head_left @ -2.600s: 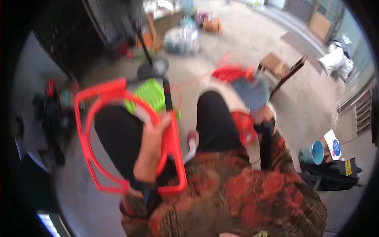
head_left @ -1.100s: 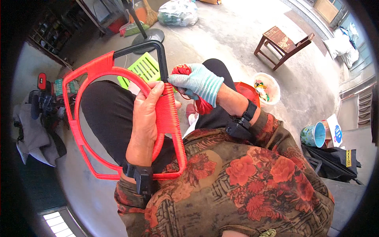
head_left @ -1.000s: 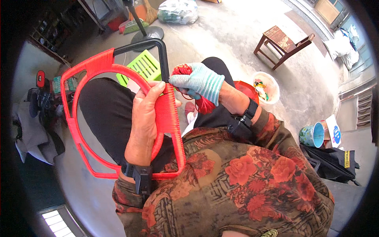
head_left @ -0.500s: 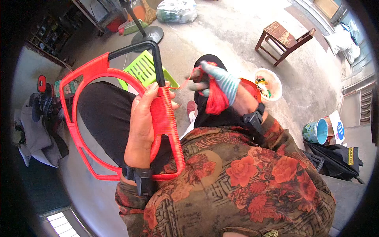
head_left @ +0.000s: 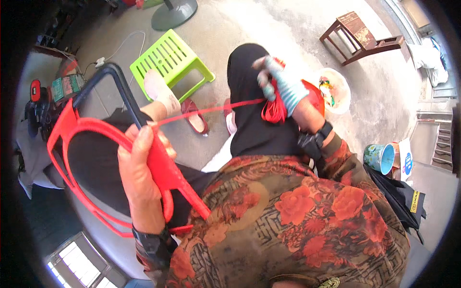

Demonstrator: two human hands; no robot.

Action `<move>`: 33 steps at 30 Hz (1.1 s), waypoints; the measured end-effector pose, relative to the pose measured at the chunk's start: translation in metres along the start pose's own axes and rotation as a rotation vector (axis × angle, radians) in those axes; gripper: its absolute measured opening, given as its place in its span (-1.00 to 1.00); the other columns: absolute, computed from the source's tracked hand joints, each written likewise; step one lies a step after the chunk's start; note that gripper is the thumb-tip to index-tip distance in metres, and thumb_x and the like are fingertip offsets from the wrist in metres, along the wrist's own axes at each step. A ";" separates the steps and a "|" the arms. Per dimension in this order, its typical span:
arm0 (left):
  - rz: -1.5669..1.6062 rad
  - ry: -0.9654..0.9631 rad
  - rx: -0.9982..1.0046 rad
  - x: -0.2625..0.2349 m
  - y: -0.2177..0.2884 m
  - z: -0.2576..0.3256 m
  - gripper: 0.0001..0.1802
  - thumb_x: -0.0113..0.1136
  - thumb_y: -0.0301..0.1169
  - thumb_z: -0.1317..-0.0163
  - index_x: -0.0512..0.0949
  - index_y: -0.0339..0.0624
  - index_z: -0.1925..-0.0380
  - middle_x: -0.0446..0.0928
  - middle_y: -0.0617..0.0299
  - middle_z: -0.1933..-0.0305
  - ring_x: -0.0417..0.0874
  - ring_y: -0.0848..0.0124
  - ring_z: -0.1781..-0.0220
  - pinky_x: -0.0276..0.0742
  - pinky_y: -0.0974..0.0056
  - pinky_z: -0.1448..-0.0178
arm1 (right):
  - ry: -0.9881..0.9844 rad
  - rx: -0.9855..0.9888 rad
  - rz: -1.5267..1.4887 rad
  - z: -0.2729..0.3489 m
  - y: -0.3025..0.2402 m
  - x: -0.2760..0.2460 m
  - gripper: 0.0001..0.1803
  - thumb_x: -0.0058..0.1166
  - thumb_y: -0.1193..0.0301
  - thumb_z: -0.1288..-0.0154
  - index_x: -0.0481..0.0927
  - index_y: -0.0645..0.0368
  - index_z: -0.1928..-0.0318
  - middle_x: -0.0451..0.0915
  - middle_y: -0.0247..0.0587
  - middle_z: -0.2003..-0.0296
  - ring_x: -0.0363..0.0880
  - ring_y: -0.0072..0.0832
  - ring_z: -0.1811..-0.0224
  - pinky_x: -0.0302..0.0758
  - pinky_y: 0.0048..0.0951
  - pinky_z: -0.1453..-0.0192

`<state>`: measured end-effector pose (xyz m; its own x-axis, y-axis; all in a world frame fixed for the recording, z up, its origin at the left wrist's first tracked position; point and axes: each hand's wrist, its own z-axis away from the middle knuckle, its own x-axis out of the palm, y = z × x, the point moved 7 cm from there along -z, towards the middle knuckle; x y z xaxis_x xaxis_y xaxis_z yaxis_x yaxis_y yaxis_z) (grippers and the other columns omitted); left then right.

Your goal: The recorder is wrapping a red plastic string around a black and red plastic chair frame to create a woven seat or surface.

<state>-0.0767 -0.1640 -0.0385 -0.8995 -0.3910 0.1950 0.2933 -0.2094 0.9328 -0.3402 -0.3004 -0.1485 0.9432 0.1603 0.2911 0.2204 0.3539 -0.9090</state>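
Note:
My left hand [head_left: 140, 177] is closed round one side of a rigid frame [head_left: 168, 174], with the thumb on top. Red cord is wound tightly over most of the frame, and an inner ring is also red; a bent black bar at the far end is bare. A single red strand [head_left: 211, 109] runs taut from beside my left thumb to my right hand [head_left: 284, 89], over my right knee. That hand wears a pale blue striped fingerless glove and grips a looped bundle of red cord [head_left: 274, 111], which hangs below the fingers. The fingertips are slightly blurred.
A green slatted plastic stool [head_left: 168, 55] stands ahead, my bare foot [head_left: 156, 86] on it. Beyond my right knee is a white bucket [head_left: 340, 93] with scraps inside. A wooden chair [head_left: 357, 33] stands far right, a patterned bin [head_left: 379, 158] and black bag [head_left: 401, 197] nearer.
My left hand has tilted the frame and moved it left and nearer. The hands are farther apart, and the strand between them is longer and straight. The view has shifted, showing more of the stool.

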 end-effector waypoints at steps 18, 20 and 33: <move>-0.063 -0.112 0.033 0.019 -0.007 0.041 -0.85 0.14 -0.39 -0.27 0.46 -0.23 0.25 0.53 0.20 0.44 0.59 0.38 0.51 0.57 0.31 0.44 | -0.534 0.082 0.072 0.030 0.018 0.087 -0.67 0.06 0.23 -0.31 0.55 0.12 0.01 0.57 -0.35 0.42 0.52 -0.60 0.47 0.50 -0.53 0.39; -0.273 -0.165 0.108 0.051 0.010 0.044 -0.97 0.11 -0.58 -0.18 0.47 -0.30 0.38 0.54 0.19 0.45 0.60 0.43 0.46 0.58 0.34 0.37 | -0.785 -0.035 0.097 0.074 -0.007 0.110 -0.44 0.11 0.45 -0.17 0.38 0.14 -0.23 0.60 -0.25 0.23 0.57 -0.53 0.24 0.56 -0.46 0.22; -0.925 -0.492 0.627 0.116 0.058 0.093 -0.78 0.42 -0.42 -0.01 0.58 -0.32 0.50 0.47 0.30 0.69 0.39 0.68 0.63 0.29 0.49 0.52 | -1.065 -0.029 0.209 0.159 -0.022 0.109 -0.20 0.40 0.30 -0.03 0.29 0.22 -0.25 0.52 -0.24 -0.04 0.46 -0.53 -0.09 0.47 -0.42 -0.15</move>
<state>-0.1938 -0.1382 0.0664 -0.7524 0.0858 -0.6531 -0.6076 0.2929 0.7383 -0.2819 -0.1446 -0.0495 0.2652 0.9371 0.2270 0.0995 0.2075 -0.9732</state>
